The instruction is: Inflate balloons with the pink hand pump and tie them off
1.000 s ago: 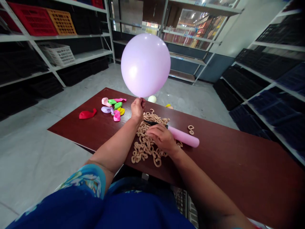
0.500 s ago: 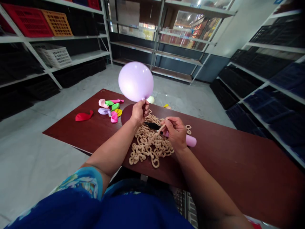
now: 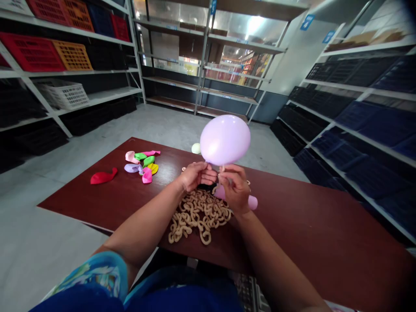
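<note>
the inflated pale purple balloon (image 3: 225, 139) is held up above the middle of the table (image 3: 292, 216), its round body over the person's fingertips. the left hand (image 3: 198, 175) pinches at the underside of the balloon with thumb and forefinger, its other fingers loosely spread, palm partly turned up. the right hand (image 3: 234, 186) is just beside it, thumb and fingers drawn together right under the balloon on what looks like a tan loop (image 3: 223, 168), mostly hidden. a narrow gap lies between the two hands.

beneath them, a heap of tan curly loops (image 3: 198, 212) spreads toward the table's near edge. a pink hand pump (image 3: 252, 202) lies behind the right hand, partly covered by it.

off to the left sits a cluster of limp balloons: light pink (image 3: 131, 157), green, hot pink, yellow and lilac, with a limp red balloon (image 3: 103, 177) apart from them.

past the far edge shows a pale green balloon (image 3: 196, 148). metal shelves (image 3: 107, 96) stand around, the left ones bearing a red crate (image 3: 32, 52), an orange crate (image 3: 72, 55) and a white basket (image 3: 69, 95).
</note>
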Tool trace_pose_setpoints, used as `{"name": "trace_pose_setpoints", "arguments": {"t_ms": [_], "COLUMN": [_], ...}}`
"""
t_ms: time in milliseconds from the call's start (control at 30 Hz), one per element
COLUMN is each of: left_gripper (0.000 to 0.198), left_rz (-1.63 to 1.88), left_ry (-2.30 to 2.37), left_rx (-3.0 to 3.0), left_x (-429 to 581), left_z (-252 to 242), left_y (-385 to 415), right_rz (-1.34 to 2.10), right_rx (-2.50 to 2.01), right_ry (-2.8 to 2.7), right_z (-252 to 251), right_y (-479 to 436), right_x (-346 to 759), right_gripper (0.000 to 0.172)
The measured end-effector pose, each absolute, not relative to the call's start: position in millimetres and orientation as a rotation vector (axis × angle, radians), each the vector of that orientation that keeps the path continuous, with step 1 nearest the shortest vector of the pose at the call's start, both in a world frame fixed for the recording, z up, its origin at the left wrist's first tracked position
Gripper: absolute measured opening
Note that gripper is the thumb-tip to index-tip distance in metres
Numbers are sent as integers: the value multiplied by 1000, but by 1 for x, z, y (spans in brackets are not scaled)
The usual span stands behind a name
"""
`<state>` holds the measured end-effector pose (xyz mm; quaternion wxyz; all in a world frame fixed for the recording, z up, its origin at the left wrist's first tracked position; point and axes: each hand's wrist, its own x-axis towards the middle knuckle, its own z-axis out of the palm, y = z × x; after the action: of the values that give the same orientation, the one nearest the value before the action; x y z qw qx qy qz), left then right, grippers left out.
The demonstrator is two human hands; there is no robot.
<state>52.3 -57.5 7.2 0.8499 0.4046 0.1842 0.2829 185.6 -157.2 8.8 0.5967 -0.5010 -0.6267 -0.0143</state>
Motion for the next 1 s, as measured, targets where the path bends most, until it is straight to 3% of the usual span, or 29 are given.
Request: {"name": "trace_pose_setpoints", "arguments": {"t_ms": [267, 533, 667, 800, 1000], "left_gripper": [17, 16, 16, 17, 25], "left_rz": [565, 690, 628, 590, 695], "left_ry": [294, 324, 274, 262, 367], "left_rx": [783, 786, 774, 794, 909], "left_x": [61, 63, 59, 58, 59], "left_z": [-7, -4, 5, 8, 3], "left_y": [-62, -64, -67, -69, -64], "right_rz": [-318, -243, -15, 398, 664], "right_rx": [-1335, -1259, -1420, -1454, -1384], "right_ry": [-1858, -1692, -1355, -1369, -1207], "right_z": [-2, -1, -4, -2, 5], "right_y": [-155, -154, -150, -151, -155], "right_x": [185, 186, 191, 192, 189], "right_gripper": [12, 8, 18, 32, 21]}}
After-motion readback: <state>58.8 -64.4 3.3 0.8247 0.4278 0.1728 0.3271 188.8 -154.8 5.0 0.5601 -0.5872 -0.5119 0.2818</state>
